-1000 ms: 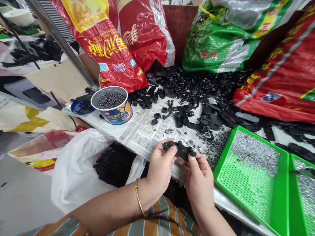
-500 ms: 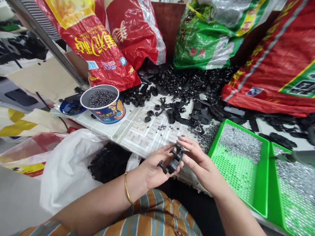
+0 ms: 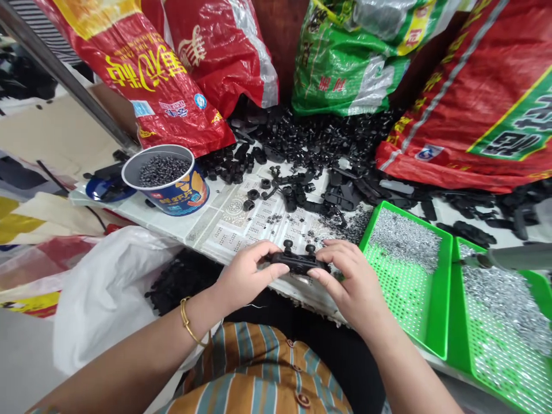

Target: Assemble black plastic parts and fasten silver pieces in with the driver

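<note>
Between my two hands, at the table's front edge, is a black plastic part with two round knobs standing up from it. My left hand pinches its left end between thumb and fingers. At the other end, my right hand grips it the same way. The part lies level, its long side across my view. Just beyond my hands, tiny black pieces and several black rings are scattered on the patterned tabletop. Behind them lies a heap of black plastic parts.
Two green perforated trays of small silvery pieces stand at right, with a grey tool over one. A blue tub of small black pieces stands left. Red sacks and a green sack line the back. A white bag hangs lower left.
The black part has turned from a slant to level, knobs upward. My right hand has closed on its right end, and my left hand has shifted to its left end. The view has shifted slightly.
</note>
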Demonstrator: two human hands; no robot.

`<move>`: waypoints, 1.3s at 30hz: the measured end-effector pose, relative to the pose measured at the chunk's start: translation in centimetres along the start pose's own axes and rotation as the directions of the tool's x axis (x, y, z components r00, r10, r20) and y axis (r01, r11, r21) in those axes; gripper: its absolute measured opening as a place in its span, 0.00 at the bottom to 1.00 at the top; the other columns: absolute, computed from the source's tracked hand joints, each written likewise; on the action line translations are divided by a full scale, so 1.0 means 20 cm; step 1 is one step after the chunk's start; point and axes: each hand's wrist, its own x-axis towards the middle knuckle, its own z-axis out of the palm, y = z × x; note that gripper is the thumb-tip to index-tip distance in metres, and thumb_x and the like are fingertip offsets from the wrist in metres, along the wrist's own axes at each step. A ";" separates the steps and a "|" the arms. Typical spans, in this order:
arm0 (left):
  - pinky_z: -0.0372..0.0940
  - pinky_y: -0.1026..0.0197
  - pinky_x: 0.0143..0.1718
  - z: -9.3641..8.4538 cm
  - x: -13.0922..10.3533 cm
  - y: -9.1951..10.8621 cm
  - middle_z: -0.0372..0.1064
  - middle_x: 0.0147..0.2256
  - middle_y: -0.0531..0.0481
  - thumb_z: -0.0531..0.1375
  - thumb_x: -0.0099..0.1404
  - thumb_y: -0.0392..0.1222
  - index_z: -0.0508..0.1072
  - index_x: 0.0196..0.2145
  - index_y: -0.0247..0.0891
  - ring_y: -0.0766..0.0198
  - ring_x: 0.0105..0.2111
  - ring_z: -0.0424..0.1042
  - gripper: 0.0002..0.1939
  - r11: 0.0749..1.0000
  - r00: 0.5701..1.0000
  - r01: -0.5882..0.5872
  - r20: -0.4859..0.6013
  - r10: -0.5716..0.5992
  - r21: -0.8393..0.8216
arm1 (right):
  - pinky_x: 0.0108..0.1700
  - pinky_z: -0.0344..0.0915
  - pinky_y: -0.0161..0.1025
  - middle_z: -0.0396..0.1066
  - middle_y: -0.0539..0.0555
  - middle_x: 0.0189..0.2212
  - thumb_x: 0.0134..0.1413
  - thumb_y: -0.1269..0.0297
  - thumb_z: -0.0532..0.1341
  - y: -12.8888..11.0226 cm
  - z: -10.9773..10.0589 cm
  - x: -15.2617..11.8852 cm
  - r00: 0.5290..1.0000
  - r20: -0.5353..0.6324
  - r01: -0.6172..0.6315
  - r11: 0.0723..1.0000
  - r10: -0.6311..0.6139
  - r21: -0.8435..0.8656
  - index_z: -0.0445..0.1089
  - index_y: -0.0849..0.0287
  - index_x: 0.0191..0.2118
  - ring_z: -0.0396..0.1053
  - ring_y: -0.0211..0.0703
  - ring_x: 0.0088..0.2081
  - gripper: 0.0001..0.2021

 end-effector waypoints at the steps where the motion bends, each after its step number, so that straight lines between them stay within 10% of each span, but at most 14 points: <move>1: 0.57 0.65 0.33 0.00 0.00 0.00 0.61 0.28 0.55 0.60 0.56 0.43 0.68 0.31 0.38 0.68 0.30 0.60 0.07 1.000 1.000 -0.012 -0.007 0.012 0.021 | 0.48 0.61 0.47 0.71 0.52 0.32 0.49 0.59 0.61 0.00 0.00 0.00 1.000 -0.001 -0.012 1.000 0.012 0.012 0.65 0.56 0.34 0.64 0.47 0.45 0.08; 8: 0.58 0.65 0.32 0.04 -0.01 0.01 0.62 0.29 0.53 0.58 0.58 0.43 0.68 0.35 0.39 0.67 0.29 0.62 0.08 0.994 1.000 0.005 -0.002 -0.006 -0.109 | 0.50 0.59 0.50 0.70 0.53 0.34 0.50 0.62 0.61 0.01 0.01 -0.04 0.995 -0.043 -0.084 0.992 0.088 0.094 0.65 0.54 0.34 0.63 0.49 0.47 0.06; 15: 0.58 0.61 0.39 0.03 -0.02 0.08 0.66 0.31 0.48 0.57 0.59 0.42 0.70 0.29 0.39 0.62 0.34 0.65 0.05 0.952 0.960 -0.268 -0.043 0.277 0.149 | 0.50 0.57 0.49 0.68 0.53 0.37 0.52 0.63 0.59 0.04 0.01 -0.06 0.995 -0.004 -0.100 0.977 0.103 0.190 0.65 0.53 0.35 0.62 0.48 0.47 0.04; 26: 0.57 0.66 0.32 0.07 -0.03 0.04 0.62 0.29 0.53 0.59 0.56 0.43 0.66 0.35 0.39 0.67 0.30 0.62 0.10 0.961 0.992 0.119 0.070 -0.105 -0.250 | 0.39 0.60 0.41 0.66 0.52 0.32 0.54 0.61 0.56 -0.01 -0.05 -0.04 0.971 0.158 -0.215 0.949 0.182 0.231 0.63 0.56 0.31 0.63 0.43 0.37 0.05; 29: 0.58 0.64 0.39 0.07 -0.01 0.10 0.66 0.37 0.50 0.61 0.53 0.40 0.66 0.42 0.40 0.64 0.37 0.65 0.17 0.983 0.988 0.110 0.129 -0.091 -0.146 | 0.42 0.59 0.45 0.66 0.53 0.31 0.53 0.61 0.56 -0.02 -0.10 -0.01 0.970 0.223 -0.139 0.974 0.097 0.181 0.64 0.56 0.31 0.62 0.44 0.36 0.05; 34: 0.55 0.67 0.27 0.09 0.05 0.19 0.62 0.24 0.55 0.56 0.54 0.40 0.70 0.28 0.37 0.68 0.26 0.60 0.05 0.983 0.908 0.075 0.397 -0.136 0.165 | 0.47 0.56 0.49 0.67 0.51 0.28 0.51 0.60 0.58 -0.04 -0.16 0.00 0.948 0.313 -0.098 0.988 0.056 0.121 0.64 0.56 0.31 0.63 0.43 0.35 0.06; 39: 0.48 0.68 0.21 0.15 0.08 0.19 0.54 0.18 0.59 0.57 0.51 0.38 0.64 0.22 0.37 0.72 0.20 0.54 0.04 0.979 0.878 0.131 0.441 -0.187 0.154 | 0.46 0.59 0.47 0.68 0.51 0.31 0.50 0.60 0.60 -0.02 -0.21 -0.06 0.966 0.243 -0.117 0.987 0.086 0.115 0.66 0.55 0.33 0.64 0.43 0.38 0.05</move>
